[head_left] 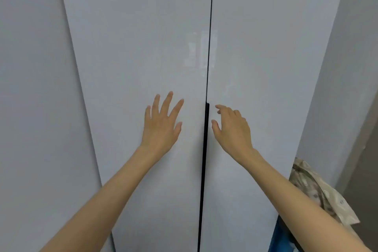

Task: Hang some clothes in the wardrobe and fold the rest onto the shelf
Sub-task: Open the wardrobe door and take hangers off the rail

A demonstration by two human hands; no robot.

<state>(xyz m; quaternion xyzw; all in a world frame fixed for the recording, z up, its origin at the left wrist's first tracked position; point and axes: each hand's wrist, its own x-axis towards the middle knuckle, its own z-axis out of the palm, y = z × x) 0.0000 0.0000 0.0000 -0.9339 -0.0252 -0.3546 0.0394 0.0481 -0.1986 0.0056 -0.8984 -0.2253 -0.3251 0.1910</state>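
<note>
Both bare forearms stretched forward and upward, converging toward the middle. Left hand (161, 124) raised with fingers straight and spread, palm facing away. Right hand (232, 127) just right of it, fingers loosely bent, holding nothing.

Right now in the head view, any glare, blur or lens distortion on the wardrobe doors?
Head view: pale window-like glare on the left door beside the centre seam; wide-angle lens splays the door edges outward toward the top; overall soft, light even, no hard shadows; left hand and right hand only slightly blurred.
</note>
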